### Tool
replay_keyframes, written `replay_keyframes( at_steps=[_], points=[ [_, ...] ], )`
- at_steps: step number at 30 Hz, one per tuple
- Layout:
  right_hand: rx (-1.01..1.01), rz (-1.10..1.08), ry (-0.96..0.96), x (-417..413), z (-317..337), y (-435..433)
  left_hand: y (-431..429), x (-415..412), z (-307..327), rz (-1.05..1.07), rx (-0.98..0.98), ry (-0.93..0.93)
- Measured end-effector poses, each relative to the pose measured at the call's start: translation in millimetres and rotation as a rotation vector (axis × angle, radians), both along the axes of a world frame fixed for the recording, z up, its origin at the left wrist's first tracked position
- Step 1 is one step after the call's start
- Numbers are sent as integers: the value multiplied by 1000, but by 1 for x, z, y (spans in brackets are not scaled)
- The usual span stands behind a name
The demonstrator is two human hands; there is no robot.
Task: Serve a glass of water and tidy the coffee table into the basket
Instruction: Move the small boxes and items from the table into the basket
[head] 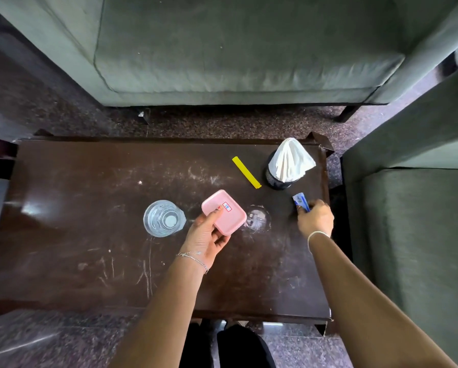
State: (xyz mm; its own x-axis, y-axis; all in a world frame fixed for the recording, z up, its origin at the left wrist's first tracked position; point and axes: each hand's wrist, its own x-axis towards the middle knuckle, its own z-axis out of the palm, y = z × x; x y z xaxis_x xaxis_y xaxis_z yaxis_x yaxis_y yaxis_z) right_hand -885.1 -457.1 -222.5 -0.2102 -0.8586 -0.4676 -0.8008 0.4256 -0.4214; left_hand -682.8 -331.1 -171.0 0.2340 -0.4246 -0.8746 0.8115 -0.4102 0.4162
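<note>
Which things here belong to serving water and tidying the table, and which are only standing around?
Belong to the job: clear glass of water; pink rectangular plastic container, held by the left hand; small blue packet, pinched by the right hand; flat yellow strip; dark wooden coffee table.
Only standing around: grey-green fabric sofa; grey-green armchair; probably the black mesh holder with white tissues.

glass of water (164, 218): upright, left | pink tray (227, 213): held tilted, centre | blue item (301, 201): pinched, right | yellow strip (246, 172): flat
</note>
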Motion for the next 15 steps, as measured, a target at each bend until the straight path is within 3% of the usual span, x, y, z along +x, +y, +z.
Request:
replay_keyframes(
  at_steps=[5,9,12,15],
  points=[
    [3,-161,-224,19,55,35,5,13,50,32,-11,-19],
    [67,-317,-644,46,112,65,17,38,103,61,-62,-31],
    [144,-306,-900,83,158,78,42,71,142,117,-114,-67],
    [187,-229,-988,121,189,81,63,100,170,161,-131,-95]
  ],
)
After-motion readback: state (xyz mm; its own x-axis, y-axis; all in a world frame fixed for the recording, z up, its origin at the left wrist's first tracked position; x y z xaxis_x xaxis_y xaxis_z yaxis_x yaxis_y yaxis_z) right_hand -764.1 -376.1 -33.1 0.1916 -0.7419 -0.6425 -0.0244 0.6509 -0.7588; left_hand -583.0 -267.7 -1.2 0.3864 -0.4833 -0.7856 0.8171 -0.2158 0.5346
